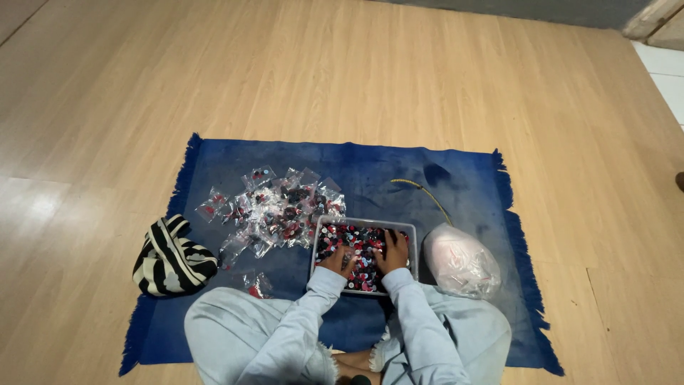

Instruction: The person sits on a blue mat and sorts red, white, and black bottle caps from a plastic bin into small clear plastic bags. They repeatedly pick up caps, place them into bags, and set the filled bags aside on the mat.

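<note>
A grey rectangular tray (pixel 365 222) full of several small red, black and white pieces sits on a blue rug in front of me. Both hands reach into it. My left hand (pixel 340 260) rests on the pieces at the tray's near left, fingers curled. Spread over the pieces near the middle lies my right hand (pixel 394 249). Whether either hand grips a piece is too small to tell. Left of the tray lies a pile of small clear bags (pixel 274 210) filled with the same pieces.
A blue fringed rug (pixel 399 167) lies on a wooden floor. A black-and-white striped bag (pixel 169 260) sits at its left edge. A bulging clear plastic bag (pixel 459 260) lies right of the tray, with a thin yellow cord (pixel 424 192) beyond it.
</note>
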